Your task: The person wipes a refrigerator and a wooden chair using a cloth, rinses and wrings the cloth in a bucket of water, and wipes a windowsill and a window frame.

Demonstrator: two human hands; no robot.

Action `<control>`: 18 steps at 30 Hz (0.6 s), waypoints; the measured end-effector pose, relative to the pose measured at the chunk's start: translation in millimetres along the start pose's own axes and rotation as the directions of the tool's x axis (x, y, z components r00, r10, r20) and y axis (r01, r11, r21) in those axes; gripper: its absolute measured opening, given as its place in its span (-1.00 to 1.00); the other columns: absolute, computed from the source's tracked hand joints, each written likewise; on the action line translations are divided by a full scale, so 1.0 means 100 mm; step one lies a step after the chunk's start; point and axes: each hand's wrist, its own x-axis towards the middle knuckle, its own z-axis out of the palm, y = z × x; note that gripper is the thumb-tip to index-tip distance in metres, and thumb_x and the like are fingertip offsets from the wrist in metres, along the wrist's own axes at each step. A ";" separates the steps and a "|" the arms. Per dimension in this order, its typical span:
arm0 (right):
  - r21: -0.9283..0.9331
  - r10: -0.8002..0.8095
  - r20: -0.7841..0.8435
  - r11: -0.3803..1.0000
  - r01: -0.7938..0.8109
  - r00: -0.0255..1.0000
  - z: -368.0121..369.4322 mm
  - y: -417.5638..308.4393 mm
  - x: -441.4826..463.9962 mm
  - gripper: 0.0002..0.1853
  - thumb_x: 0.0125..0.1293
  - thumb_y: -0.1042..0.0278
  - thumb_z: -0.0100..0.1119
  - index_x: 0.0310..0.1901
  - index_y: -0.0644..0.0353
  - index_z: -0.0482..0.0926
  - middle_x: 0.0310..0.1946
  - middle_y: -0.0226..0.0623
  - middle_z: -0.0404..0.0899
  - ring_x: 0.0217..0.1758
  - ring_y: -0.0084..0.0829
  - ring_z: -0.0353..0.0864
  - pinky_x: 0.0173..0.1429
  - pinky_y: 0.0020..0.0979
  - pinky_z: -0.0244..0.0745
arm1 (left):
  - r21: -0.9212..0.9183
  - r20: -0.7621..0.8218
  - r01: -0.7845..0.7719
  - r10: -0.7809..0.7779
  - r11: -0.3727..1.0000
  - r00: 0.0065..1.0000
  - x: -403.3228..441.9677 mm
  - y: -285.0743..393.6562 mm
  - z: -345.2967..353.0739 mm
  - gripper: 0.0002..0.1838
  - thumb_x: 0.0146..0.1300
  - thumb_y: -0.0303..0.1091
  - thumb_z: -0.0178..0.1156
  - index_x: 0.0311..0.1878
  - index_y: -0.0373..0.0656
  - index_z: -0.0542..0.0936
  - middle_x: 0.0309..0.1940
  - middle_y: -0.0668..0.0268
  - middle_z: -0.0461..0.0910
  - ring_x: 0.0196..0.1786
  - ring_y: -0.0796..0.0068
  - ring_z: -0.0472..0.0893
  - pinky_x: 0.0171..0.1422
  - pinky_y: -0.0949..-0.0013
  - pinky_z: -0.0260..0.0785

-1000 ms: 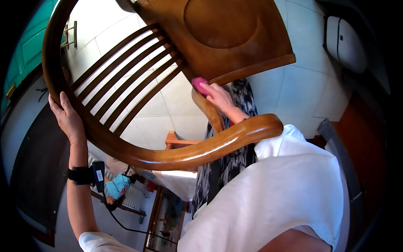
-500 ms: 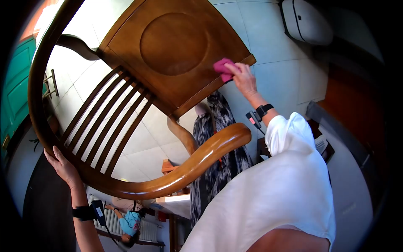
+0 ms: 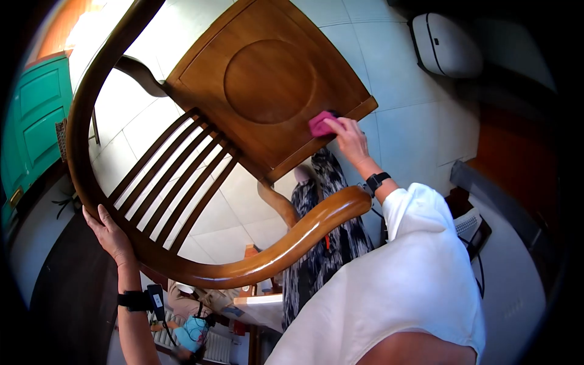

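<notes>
Holding pink cloth; wrist label unreadable

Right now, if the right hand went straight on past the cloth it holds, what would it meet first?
Probably the wooden seat: the right hand points across it toward the round panel, though depth in this single view is unclear.

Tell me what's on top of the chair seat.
A pink cloth, held in the right hand, is on the chair seat near one edge; the patch directly beneath it is hidden.
</notes>
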 end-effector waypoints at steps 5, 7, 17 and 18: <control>-0.089 0.836 0.022 0.547 -0.832 0.548 -0.17 1.31 -0.59 -0.44 0.05 0.46 0.12 0.18 -0.01 0.46 -0.20 -0.17 0.59 -0.12 -0.14 0.58 -0.02 -0.28 0.50 | 0.062 -0.052 -0.099 0.103 0.993 0.993 0.02 0.01 0.04 -0.34 0.41 0.05 -0.09 0.40 -0.21 0.12 0.31 -0.02 0.27 0.31 0.01 0.32 0.33 0.26 0.18; -0.095 0.740 0.491 0.571 -0.816 0.460 -0.51 1.84 -1.13 -0.45 -0.03 0.27 0.14 0.12 0.00 0.53 -0.01 -0.05 0.58 0.07 -0.10 0.55 0.13 -0.27 0.44 | 0.087 -0.080 -0.122 0.129 0.989 0.988 0.01 -0.01 0.07 -0.35 0.41 0.04 -0.10 0.40 -0.18 0.12 0.29 -0.04 0.29 0.28 -0.02 0.34 0.30 0.19 0.21; -0.176 0.903 0.183 0.419 -0.891 0.388 -1.97 0.96 -3.46 -0.44 -0.03 0.26 0.36 0.05 0.07 0.39 -0.09 -0.09 0.60 0.00 -0.02 0.58 0.08 -0.17 0.47 | -0.004 0.143 -0.052 0.052 0.999 0.988 0.13 0.00 0.04 -0.19 0.34 0.05 -0.02 0.45 -0.19 -0.12 0.18 -0.19 0.28 0.15 -0.20 0.41 0.21 0.05 0.30; -0.161 0.880 0.176 0.467 -0.869 0.441 -1.99 0.90 -3.72 -0.46 -0.04 0.28 0.38 0.03 0.07 0.40 -0.10 -0.07 0.60 0.00 -0.04 0.58 0.07 -0.18 0.47 | -0.066 0.205 -0.106 0.117 0.992 0.972 0.19 -0.13 0.06 -0.12 0.32 0.07 0.00 0.46 -0.22 -0.18 0.23 -0.22 0.24 0.22 -0.20 0.35 0.28 0.08 0.26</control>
